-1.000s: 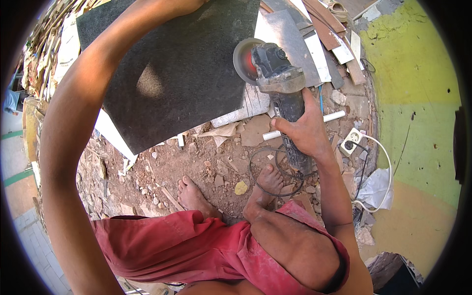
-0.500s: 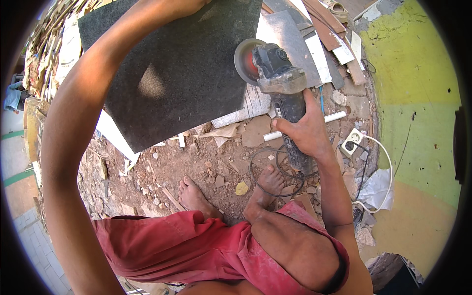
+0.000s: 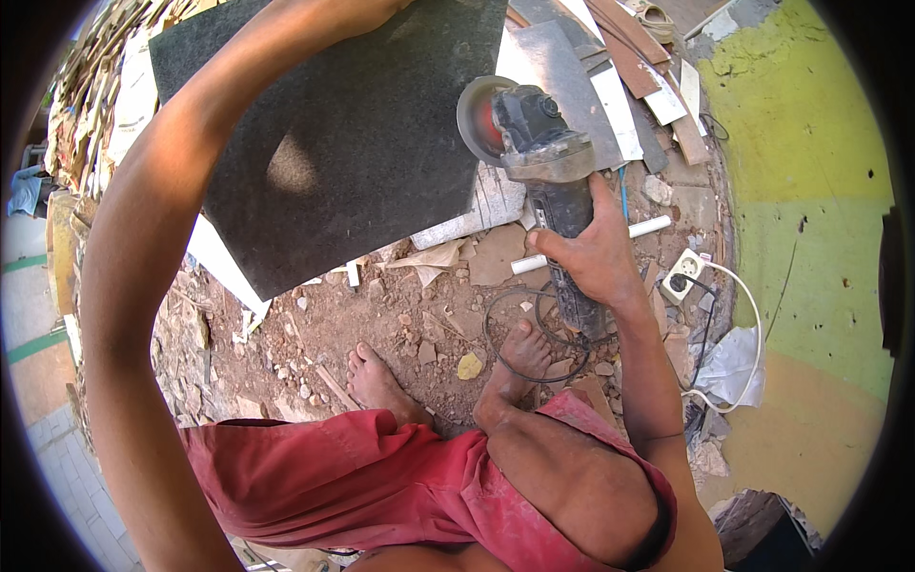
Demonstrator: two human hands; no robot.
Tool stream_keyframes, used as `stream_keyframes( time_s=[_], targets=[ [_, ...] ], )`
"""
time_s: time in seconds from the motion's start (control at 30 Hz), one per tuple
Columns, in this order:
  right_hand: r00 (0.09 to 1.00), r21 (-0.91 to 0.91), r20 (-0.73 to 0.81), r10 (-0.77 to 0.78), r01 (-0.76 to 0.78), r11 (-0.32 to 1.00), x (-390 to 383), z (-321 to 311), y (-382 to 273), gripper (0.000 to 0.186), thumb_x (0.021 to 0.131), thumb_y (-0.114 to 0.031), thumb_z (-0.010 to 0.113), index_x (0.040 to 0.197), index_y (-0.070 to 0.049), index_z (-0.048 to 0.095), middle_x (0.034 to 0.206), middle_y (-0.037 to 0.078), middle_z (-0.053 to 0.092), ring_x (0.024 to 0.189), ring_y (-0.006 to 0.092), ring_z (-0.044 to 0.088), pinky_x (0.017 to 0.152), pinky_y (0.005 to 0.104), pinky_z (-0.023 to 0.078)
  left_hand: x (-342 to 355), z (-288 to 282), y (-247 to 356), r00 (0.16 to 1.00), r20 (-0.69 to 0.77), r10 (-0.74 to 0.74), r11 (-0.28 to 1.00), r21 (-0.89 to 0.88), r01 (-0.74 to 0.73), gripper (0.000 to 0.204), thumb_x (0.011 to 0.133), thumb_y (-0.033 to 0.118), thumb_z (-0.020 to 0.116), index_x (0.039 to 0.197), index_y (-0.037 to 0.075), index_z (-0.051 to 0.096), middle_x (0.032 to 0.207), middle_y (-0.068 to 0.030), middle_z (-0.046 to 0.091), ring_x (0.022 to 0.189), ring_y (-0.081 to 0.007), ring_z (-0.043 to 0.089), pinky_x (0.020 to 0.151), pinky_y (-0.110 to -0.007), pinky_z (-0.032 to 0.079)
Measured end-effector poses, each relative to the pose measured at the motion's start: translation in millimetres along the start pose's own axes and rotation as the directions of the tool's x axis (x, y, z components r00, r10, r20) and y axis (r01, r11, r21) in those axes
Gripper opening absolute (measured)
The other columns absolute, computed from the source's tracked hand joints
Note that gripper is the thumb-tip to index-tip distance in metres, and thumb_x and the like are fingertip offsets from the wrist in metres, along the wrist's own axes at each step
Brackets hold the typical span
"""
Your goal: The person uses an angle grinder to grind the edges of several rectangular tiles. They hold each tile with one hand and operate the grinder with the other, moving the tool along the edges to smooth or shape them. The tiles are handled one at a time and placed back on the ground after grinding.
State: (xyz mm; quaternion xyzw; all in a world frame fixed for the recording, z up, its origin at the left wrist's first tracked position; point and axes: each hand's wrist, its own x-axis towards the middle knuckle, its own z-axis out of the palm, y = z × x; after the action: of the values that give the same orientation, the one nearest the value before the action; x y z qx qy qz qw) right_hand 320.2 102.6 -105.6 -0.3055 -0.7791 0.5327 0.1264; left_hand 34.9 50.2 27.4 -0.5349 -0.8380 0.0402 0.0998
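Note:
A dark speckled sheet (image 3: 334, 181) lies across white and grey pieces at the upper left. My left arm arches over it, and my left hand (image 3: 386, 8) is at the sheet's far edge, its fingers mostly cut off by the frame. My right hand (image 3: 596, 253) grips the body of a black, dusty angle grinder (image 3: 541, 143). Its grey disc (image 3: 469, 124) with a red centre sits at the sheet's right side; whether it touches cannot be told. The grinder's cord loops down near my bare right foot (image 3: 515, 377).
A white socket strip (image 3: 692, 263) with plugged-in cord lies right, beside a yellow-green wall (image 3: 801, 238). White pipes (image 3: 648, 225), brown offcuts (image 3: 637, 62) and a crumpled white bag (image 3: 734, 367) surround me on rubble ground (image 3: 419, 329). Stacked scraps (image 3: 95, 76) line the left.
The grinder has shifted very slightly to the right over the last second; my arms, the dark sheet and everything else look almost the same.

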Motion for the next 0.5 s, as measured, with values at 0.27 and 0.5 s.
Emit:
stream_keyframes(
  time_s=[0.27,0.5],
  targets=[
    [1.0,-0.039,-0.024,-0.014,0.013,0.999,-1.0,-0.2,0.8,0.063,0.067,-0.019,0.076,0.12,0.005,0.049,0.103,0.021,0.065,0.095,0.0322,0.065,0.085,0.0398,0.049,-7.5,-8.5,7.3,1.0,-0.019,0.019,0.999,-0.035,-0.02,0.057,0.092,0.049,0.054,0.076,-0.003,0.069,0.078,-0.025,0.066,0.081,-0.0416,0.066,0.071,-0.051,0.049],
    [0.999,-0.114,-0.03,-0.034,0.031,0.993,0.8,5.0,-6.1,0.065,0.067,-0.02,0.076,0.12,0.005,0.048,0.101,0.024,0.066,0.094,0.0357,0.066,0.084,0.0418,0.05,-8.9,-13.5,-3.6,1.0,0.009,-0.01,1.0,0.026,0.01,0.059,0.092,0.051,0.054,0.075,-0.003,0.069,0.076,-0.0249,0.066,0.079,-0.0416,0.066,0.069,-0.051,0.049]
  ],
)
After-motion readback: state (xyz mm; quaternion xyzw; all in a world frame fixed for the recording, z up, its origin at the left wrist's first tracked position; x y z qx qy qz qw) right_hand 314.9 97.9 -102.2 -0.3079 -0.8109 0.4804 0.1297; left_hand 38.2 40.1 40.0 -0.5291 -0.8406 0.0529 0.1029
